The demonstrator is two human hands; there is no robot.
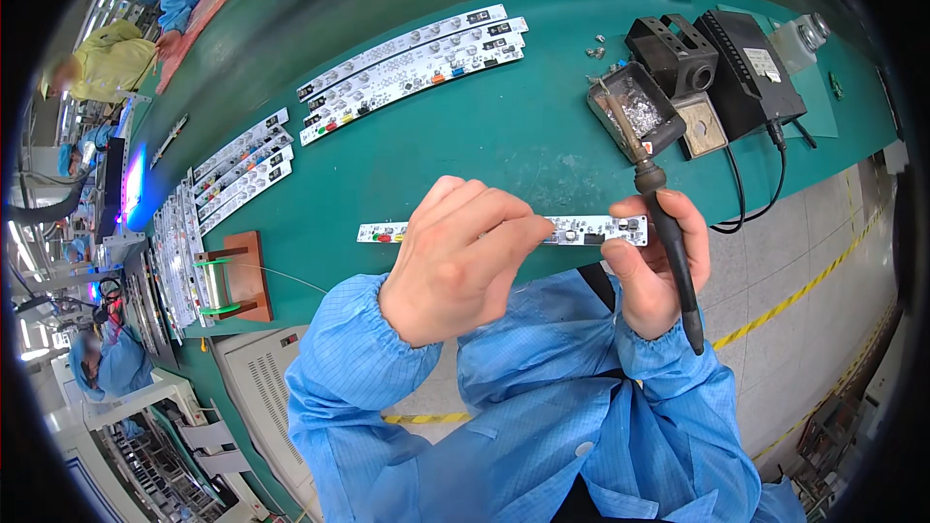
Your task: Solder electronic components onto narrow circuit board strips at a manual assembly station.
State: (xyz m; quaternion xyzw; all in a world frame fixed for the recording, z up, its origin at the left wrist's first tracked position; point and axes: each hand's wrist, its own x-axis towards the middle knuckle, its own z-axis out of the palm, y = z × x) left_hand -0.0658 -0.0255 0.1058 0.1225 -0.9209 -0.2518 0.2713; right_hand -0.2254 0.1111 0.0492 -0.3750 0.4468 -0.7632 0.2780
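A narrow white circuit board (620, 230) with small coloured parts lies crosswise in front of me, just above the table's near edge. My left hand (465, 252) arches over its middle, fingers pinched together with the tips at the board; whatever they hold is hidden. At the right end, my right hand (659, 271) pinches the board between thumb and finger. Across that same hand runs a soldering iron (668, 232) with a black handle, held among the fingers. Its metal shaft points away, over a dark tray (635, 111) of solder scraps.
Finished-looking boards (412, 68) lie in rows at the back, more (242, 169) at left. A solder spool (218, 286) on a brown stand trails thin wire toward my left sleeve. Right: black soldering station (751, 63), iron holder (673, 53), sponge (702, 126), clear bottle (799, 44). Co-workers sit left.
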